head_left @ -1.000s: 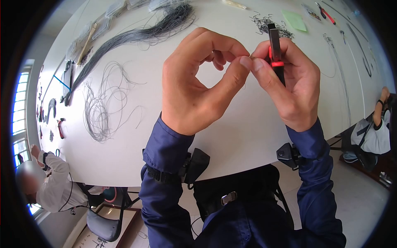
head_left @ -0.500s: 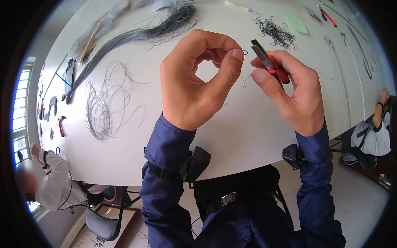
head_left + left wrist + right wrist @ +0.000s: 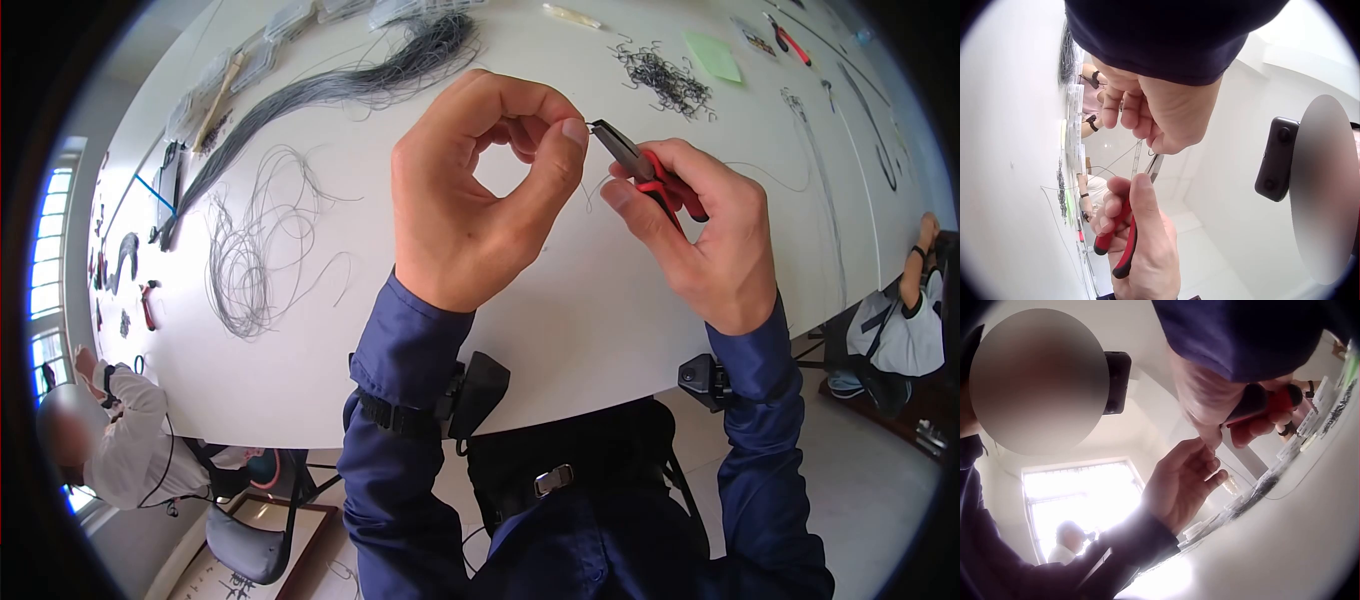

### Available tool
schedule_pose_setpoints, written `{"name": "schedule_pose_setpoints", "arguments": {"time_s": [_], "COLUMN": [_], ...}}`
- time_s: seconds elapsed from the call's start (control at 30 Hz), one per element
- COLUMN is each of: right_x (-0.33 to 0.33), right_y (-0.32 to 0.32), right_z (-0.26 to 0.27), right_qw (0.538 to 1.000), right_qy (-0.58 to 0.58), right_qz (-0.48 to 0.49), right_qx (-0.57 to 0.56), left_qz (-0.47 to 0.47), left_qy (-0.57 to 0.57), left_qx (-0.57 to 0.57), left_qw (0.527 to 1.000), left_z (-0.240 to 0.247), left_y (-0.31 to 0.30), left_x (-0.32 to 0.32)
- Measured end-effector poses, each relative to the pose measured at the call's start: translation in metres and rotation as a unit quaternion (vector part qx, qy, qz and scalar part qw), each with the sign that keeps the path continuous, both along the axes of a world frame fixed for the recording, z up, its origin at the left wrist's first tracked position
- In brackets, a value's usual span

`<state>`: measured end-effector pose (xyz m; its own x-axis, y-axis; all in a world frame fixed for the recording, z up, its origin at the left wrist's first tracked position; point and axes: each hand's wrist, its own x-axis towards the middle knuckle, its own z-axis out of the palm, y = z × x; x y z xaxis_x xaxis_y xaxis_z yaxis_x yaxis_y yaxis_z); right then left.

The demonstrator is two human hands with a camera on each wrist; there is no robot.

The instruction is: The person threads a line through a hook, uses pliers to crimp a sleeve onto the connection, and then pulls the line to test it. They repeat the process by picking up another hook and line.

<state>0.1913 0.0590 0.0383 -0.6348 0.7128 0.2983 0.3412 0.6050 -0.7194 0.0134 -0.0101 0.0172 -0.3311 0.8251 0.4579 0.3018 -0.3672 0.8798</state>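
Note:
Between thumb and index finger, my left hand (image 3: 450,225) pinches a small dark fish hook (image 3: 590,125); only its end shows past the fingertips. Thin line (image 3: 1054,188) trails from beside the hands in the left wrist view. My right hand (image 3: 725,245) grips red-and-black pliers (image 3: 628,153) by the handles, fingers curled round them. The plier tips point left, right at the hook's exposed end. Both hands are raised over the white table (image 3: 590,330). In the right wrist view the right hand covers part of the pliers.
Beyond the hands lies a pile of black hooks (image 3: 665,80) beside a green paper (image 3: 713,56). A long bundle of grey line (image 3: 330,95) and a loose coil (image 3: 250,250) lie on the left. More red-handled pliers (image 3: 795,45) are at far right. People sit at both sides.
The two hands' fingertips were together a second ago, then parted, uncovering the hook end. My right hand turned the pliers from upright to leftward and brought their tips to the hook.

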Motion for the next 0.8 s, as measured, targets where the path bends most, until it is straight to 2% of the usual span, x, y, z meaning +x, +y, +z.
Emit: {"name": "schedule_pose_setpoints", "arguments": {"time_s": [0.8], "right_x": [-0.0013], "right_y": [-0.0026], "right_z": [-0.0032], "right_qw": [1.0], "right_qy": [-0.005], "right_qz": [-0.008], "right_qx": [-0.016], "left_qz": [0.007], "left_qy": [0.038], "left_qx": [-0.003], "left_qw": [0.999], "left_z": [-0.0018], "left_y": [0.0009], "left_x": [-0.0026]}}
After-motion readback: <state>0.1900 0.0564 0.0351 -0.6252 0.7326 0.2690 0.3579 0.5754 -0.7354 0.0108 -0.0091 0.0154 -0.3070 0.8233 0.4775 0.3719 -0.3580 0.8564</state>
